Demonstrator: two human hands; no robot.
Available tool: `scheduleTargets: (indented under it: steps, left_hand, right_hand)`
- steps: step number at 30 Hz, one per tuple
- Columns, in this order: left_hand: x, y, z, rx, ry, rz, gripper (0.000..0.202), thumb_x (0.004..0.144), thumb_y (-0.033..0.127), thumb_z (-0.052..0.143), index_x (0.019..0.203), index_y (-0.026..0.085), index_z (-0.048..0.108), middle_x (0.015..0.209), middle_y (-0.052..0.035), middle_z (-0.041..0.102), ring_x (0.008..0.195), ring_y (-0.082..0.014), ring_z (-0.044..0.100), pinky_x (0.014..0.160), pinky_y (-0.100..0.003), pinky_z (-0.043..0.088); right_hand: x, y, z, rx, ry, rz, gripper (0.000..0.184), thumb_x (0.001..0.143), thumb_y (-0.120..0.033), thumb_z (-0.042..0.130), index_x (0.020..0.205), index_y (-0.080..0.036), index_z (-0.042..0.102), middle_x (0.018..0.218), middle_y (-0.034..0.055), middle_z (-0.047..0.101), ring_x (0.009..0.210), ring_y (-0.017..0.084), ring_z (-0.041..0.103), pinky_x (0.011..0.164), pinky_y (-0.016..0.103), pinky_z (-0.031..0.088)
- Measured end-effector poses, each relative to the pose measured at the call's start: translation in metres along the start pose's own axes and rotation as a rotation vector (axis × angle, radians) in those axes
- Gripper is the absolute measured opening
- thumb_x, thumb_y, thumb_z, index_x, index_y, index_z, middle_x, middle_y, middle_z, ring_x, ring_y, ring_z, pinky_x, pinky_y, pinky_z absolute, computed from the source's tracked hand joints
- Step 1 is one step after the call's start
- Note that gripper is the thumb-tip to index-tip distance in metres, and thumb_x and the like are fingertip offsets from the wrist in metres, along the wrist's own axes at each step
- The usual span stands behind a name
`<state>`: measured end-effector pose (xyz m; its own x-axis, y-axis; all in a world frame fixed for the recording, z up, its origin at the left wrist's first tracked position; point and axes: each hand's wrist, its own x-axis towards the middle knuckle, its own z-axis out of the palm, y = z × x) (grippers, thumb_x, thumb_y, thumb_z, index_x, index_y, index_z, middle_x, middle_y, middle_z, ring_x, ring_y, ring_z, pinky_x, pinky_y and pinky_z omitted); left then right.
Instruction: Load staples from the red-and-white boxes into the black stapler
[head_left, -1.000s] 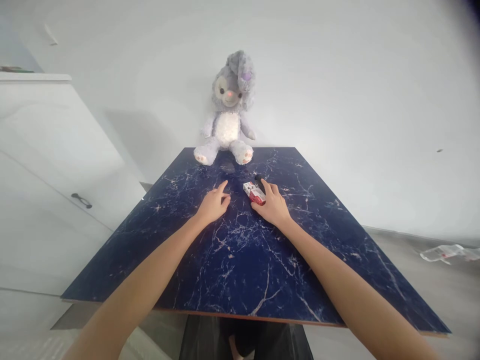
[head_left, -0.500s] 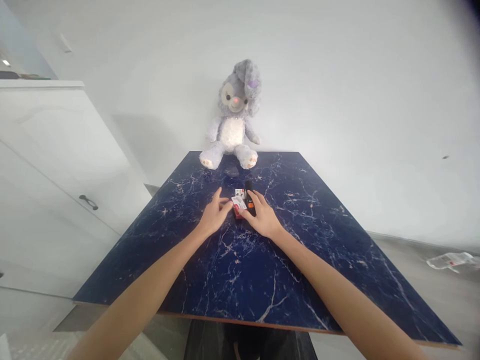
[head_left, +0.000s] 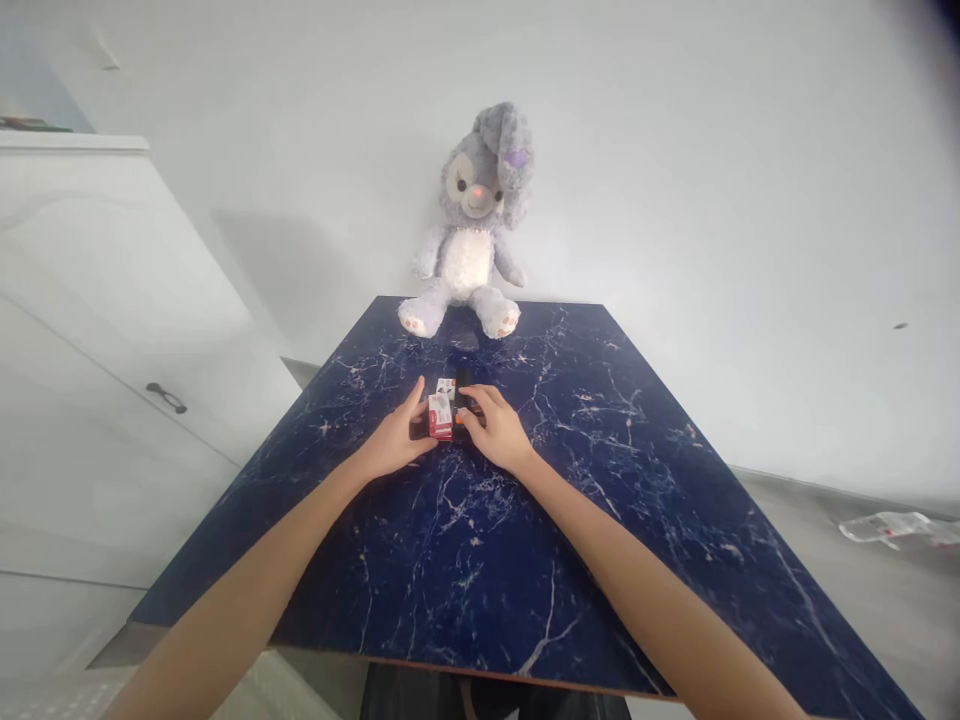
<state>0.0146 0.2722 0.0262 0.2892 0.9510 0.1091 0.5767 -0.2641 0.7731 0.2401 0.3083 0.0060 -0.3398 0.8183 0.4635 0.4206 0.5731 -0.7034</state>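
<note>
A small red-and-white box (head_left: 440, 415) lies on the dark blue marbled table, with another white printed piece (head_left: 445, 387) just beyond it. Along their right side is a black object with an orange patch (head_left: 463, 377); its kind is unclear, and my fingers cover much of it. My left hand (head_left: 394, 438) cups the left side of the box, fingers apart, its thumb at the near corner and index finger raised. Curled over the black object is my right hand (head_left: 495, 428), thumb and fingertips resting on it.
A grey plush rabbit (head_left: 472, 240) sits at the table's far edge (head_left: 562, 303) against the wall. To the left stands a white cabinet (head_left: 90, 330). A clear plastic item (head_left: 885, 525) lies on the floor at right.
Both hands and the small items have shifted left. The upper red-and-white piece, tilted before, now lines up straighter. My left hand's thumb has moved down to the near corner.
</note>
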Motion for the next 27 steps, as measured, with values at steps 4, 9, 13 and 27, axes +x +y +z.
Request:
scheduleTargets:
  steps: [4,9,13,27]
  left_hand:
    - [-0.004,-0.011,-0.027,0.05,-0.01,-0.027,0.109,0.085,0.026,0.065,0.161,0.029,-0.013,0.155,-0.0113,0.047,0.126,-0.0257,0.062,0.105,-0.041,0.049]
    - [-0.004,-0.027,-0.063,0.167,-0.002,-0.181,0.112,0.077,0.022,0.067,0.163,0.023,-0.005,0.124,-0.0104,0.072,0.093,-0.0242,0.073,0.086,-0.035,0.055]
    - [-0.013,-0.031,-0.091,0.297,0.03,-0.316,0.111,0.071,0.02,0.071,0.163,0.023,0.009,0.116,-0.0093,0.074,0.092,-0.0271,0.073,0.085,-0.036,0.054]
    - [-0.014,-0.044,-0.098,-0.055,0.23,-0.435,0.041,0.076,0.046,0.071,0.104,0.016,0.075,0.101,-0.0084,0.077,0.094,-0.0263,0.071,0.082,-0.034,0.055]
  right_hand:
    - [0.017,-0.006,0.028,0.017,-0.039,-0.01,0.036,0.097,-0.028,0.053,0.132,-0.028,0.057,0.14,0.0072,0.055,0.1,0.018,0.068,0.097,0.039,0.057]
    - [0.039,-0.017,0.066,0.057,-0.102,-0.07,0.038,0.097,-0.029,0.053,0.135,-0.028,0.055,0.142,0.008,0.051,0.103,0.018,0.067,0.099,0.039,0.056]
    - [0.05,-0.029,0.086,0.057,-0.17,-0.135,0.042,0.097,-0.028,0.054,0.139,-0.027,0.052,0.145,0.0101,0.049,0.115,0.022,0.064,0.103,0.043,0.054]
    - [0.048,-0.03,0.088,0.145,-0.276,-0.114,0.054,0.09,-0.033,0.065,0.14,-0.023,0.049,0.11,0.0076,0.073,0.092,0.02,0.074,0.091,0.038,0.061]
